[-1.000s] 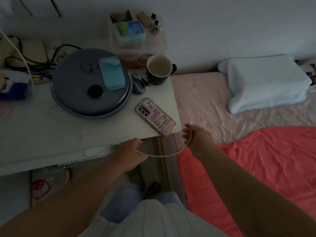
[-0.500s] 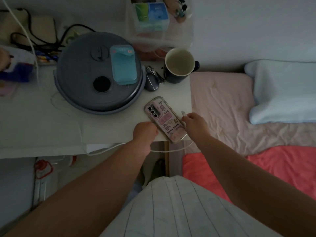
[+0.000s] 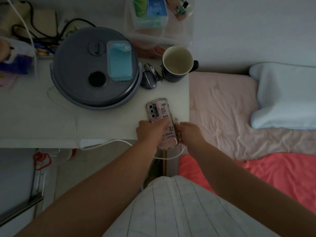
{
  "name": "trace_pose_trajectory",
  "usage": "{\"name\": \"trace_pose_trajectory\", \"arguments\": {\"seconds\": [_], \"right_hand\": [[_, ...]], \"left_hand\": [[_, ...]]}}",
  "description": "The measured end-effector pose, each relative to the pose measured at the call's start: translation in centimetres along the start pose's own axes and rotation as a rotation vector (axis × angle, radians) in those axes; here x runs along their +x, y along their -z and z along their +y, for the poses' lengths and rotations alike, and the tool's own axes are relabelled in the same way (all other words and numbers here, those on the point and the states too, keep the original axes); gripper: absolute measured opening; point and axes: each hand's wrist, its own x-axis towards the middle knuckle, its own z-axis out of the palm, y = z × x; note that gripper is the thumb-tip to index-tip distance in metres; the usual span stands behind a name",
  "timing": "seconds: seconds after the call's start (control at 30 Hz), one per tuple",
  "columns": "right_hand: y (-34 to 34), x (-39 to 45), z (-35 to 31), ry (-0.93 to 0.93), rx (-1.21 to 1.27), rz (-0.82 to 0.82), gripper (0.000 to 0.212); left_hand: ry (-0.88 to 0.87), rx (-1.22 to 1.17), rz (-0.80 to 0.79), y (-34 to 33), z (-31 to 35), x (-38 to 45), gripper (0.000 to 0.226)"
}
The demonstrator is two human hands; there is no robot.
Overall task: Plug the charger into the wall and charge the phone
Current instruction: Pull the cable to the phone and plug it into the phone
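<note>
A phone (image 3: 159,113) in a pink sticker case lies face down near the right front corner of the white table (image 3: 34,124), its lower end overhanging the edge. My left hand (image 3: 150,132) rests on the phone's lower half, fingers across its back. My right hand (image 3: 191,132) sits against the phone's right edge, pinching the end of the white charging cable (image 3: 106,144). The cable loops under both wrists and runs left along the table's front edge, then up over the tabletop. The plug tip is hidden by my fingers.
A round grey appliance (image 3: 95,69) with a teal box on top fills the table's middle. A dark mug (image 3: 177,64), a mouse (image 3: 148,81) and a clear storage bin (image 3: 159,23) stand behind the phone. A bed with a pink sheet (image 3: 222,108) and red blanket lies right.
Both hands moved up from below the table edge onto the phone. My left hand now lies on its back, and my right hand brought the cable end beside its right edge.
</note>
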Motion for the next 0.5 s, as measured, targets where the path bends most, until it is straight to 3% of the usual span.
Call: {"name": "trace_pose_trajectory", "arguments": {"seconds": [0.1,0.23,0.5], "right_hand": [[-0.1,-1.2,0.4,0.053,0.044,-0.039,0.025],[-0.3,-2.3,0.2,0.078,0.130,-0.055,0.016],[-1.6,-5.9,-1.5,0.138,0.108,-0.089,0.017]], "left_hand": [[-0.022,0.068,0.079,-0.6,-0.6,0.4,0.089],[-0.009,0.017,0.075,-0.7,-0.2,-0.6,0.093],[0.055,-0.234,-0.247,1.5,-0.1,-3.0,0.040]]}}
